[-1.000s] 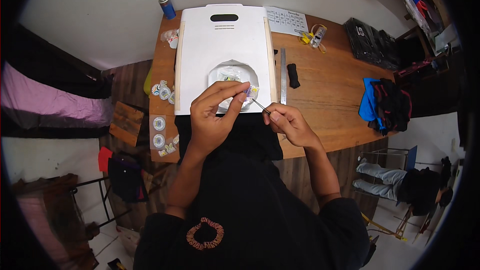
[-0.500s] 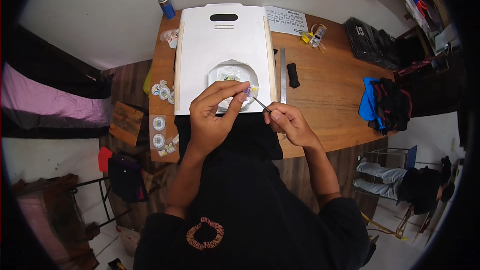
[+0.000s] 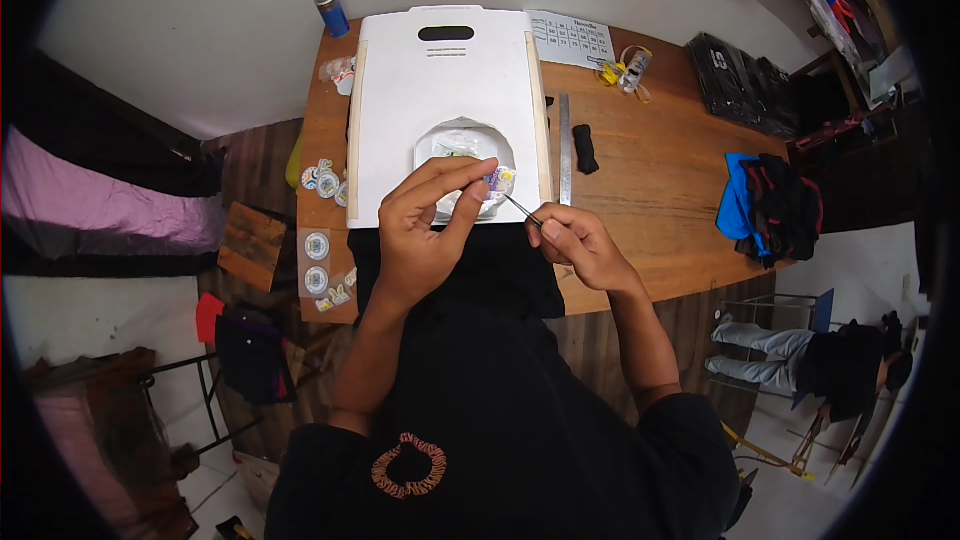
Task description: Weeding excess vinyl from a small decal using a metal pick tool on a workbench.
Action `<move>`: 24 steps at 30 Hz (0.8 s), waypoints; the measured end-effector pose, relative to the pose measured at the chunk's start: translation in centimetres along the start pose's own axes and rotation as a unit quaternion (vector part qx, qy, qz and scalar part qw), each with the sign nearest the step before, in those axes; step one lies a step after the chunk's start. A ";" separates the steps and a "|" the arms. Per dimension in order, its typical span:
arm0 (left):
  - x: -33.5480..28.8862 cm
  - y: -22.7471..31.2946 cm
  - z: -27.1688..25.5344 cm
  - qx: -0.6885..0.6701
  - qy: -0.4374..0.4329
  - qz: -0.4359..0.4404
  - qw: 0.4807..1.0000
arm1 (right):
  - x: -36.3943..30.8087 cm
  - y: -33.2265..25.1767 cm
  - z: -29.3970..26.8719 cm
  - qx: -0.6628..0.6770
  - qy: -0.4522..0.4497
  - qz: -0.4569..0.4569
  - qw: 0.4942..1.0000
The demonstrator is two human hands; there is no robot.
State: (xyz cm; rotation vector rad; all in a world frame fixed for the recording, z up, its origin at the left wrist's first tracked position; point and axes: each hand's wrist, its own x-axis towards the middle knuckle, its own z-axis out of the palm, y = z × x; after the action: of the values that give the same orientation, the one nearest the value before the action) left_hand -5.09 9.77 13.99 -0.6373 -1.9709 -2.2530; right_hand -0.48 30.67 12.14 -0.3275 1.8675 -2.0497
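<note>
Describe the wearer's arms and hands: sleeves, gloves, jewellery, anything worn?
Both forearms are bare from the elbow down. The left hand and right hand carry no gloves, and no rings, watch or bands are visible. The person wears a black short-sleeved top with a small orange looped print on the front.

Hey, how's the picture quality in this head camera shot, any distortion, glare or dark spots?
Head view: strong fisheye bend, the wooden table edges curve and a black vignette rings the frame; light is soft and even, the white board bright but not blown out; the left hand and right hand are sharp, though the small sticker piece is too tiny to read.
</note>
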 end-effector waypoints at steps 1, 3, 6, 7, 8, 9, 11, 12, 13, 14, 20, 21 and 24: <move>0.0 0.0 0.0 0.000 0.000 0.000 1.000 | 0.0 0.0 0.0 -0.003 -0.004 0.000 1.000; 0.0 -0.2 0.0 0.000 0.003 -0.010 1.000 | 0.0 0.1 0.0 -0.005 -0.002 0.002 1.000; 0.0 -0.1 -0.1 -0.004 -0.007 -0.004 1.000 | 0.0 0.1 0.0 -0.008 -0.002 0.006 1.000; 0.0 -0.1 -0.1 -0.004 -0.006 -0.004 1.000 | 0.1 0.0 0.0 -0.007 -0.004 0.009 1.000; 0.0 -0.1 -0.1 -0.001 -0.008 -0.007 1.000 | 0.1 -0.1 0.0 -0.007 -0.004 0.009 1.000; 0.0 -0.2 -0.1 0.001 -0.010 -0.009 1.000 | 0.1 -0.1 0.1 -0.016 -0.001 0.005 1.000; 0.0 -0.2 -0.1 0.004 -0.012 -0.011 1.000 | 0.2 -0.1 0.2 -0.025 0.001 0.002 1.000; 0.1 -0.3 -0.2 0.008 -0.014 -0.013 1.000 | 0.2 -0.1 0.2 -0.025 0.001 0.004 1.000; 0.1 -0.3 -0.2 0.008 -0.014 -0.013 1.000 | 0.2 -0.1 0.2 -0.025 0.001 0.005 1.000; 0.1 -0.2 -0.2 0.007 -0.015 -0.012 1.000 | 0.2 -0.1 0.2 -0.025 0.001 0.005 1.000; 0.2 -0.1 -0.2 -0.005 -0.027 -0.021 0.999 | 0.2 -0.1 0.0 -0.027 -0.005 0.008 1.000; 0.1 0.0 -0.2 -0.011 -0.028 -0.022 0.999 | 0.2 -0.1 0.0 -0.025 -0.006 0.009 1.000; 0.2 0.0 -0.5 -0.008 -0.044 -0.020 0.999 | 0.2 -0.2 0.1 -0.021 -0.011 0.013 1.000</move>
State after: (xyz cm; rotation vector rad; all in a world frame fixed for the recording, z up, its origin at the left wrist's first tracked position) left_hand -5.39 9.37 14.01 -0.7171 -2.0242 -2.3042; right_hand -0.63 30.56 12.34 -0.3323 1.8935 -1.9857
